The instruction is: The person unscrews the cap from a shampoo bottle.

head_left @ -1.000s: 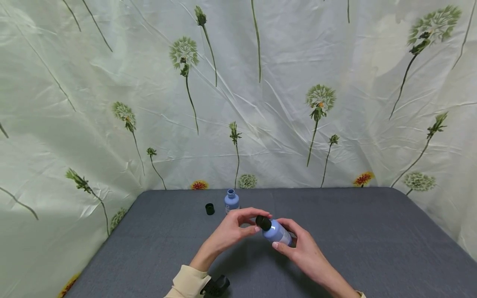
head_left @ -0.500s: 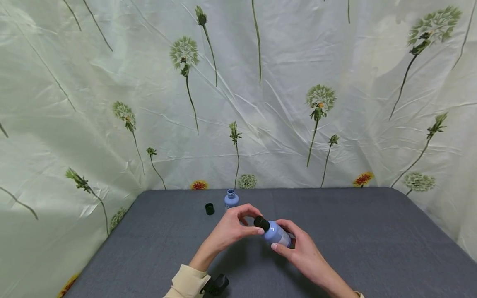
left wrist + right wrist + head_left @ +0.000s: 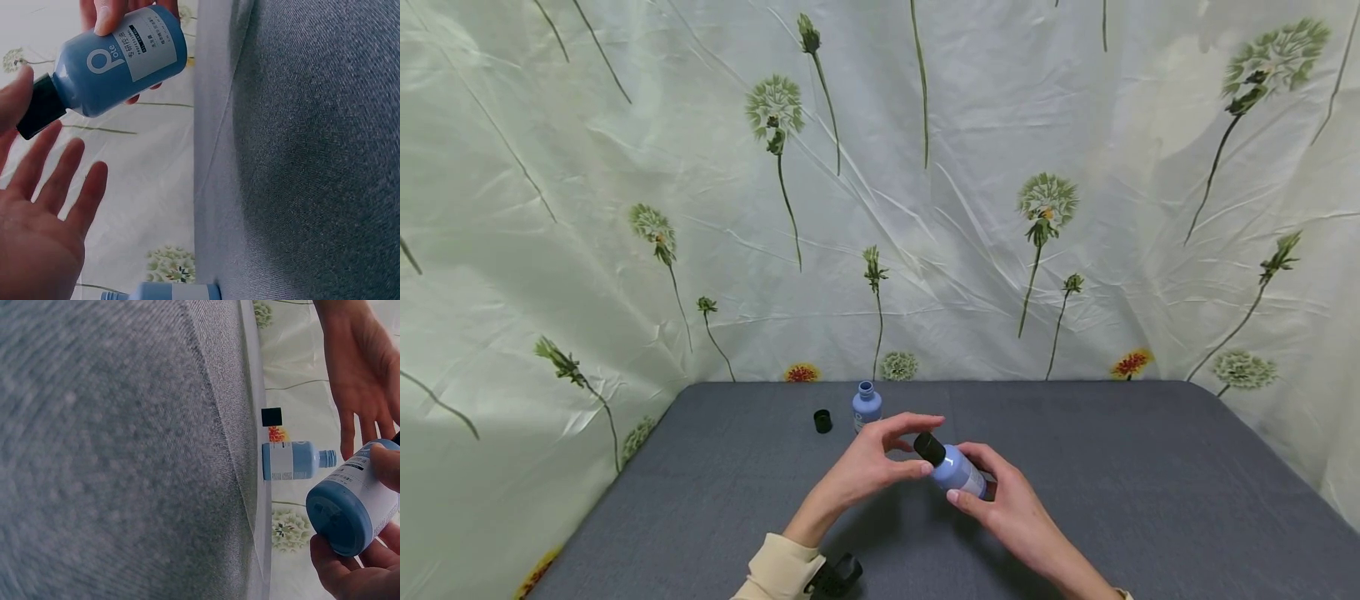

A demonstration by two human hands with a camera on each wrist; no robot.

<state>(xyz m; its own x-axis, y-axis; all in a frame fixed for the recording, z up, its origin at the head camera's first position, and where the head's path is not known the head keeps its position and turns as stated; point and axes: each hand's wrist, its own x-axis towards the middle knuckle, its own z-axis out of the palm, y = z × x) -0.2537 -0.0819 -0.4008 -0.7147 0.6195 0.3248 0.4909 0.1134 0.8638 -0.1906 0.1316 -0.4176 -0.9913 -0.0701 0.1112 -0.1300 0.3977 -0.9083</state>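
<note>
My right hand grips a blue bottle by its body, above the table and tilted with its neck to the left. A black cap sits on that bottle. Around the cap stands my left hand, its thumb at the cap's near side and its index finger stretched out above. In the left wrist view the other fingers are spread and fairly straight, off the cap. A white label with a round logo shows on the held bottle there.
A second blue bottle, uncapped, stands upright behind my left hand. To its left a loose black cap rests on the grey cloth-covered table. A flower-print curtain hangs behind. My left wrist carries a black device.
My left fingers closed about the cap half a second ago and have since spread, the index finger lifting away. The right hand and its bottle have hardly moved.
</note>
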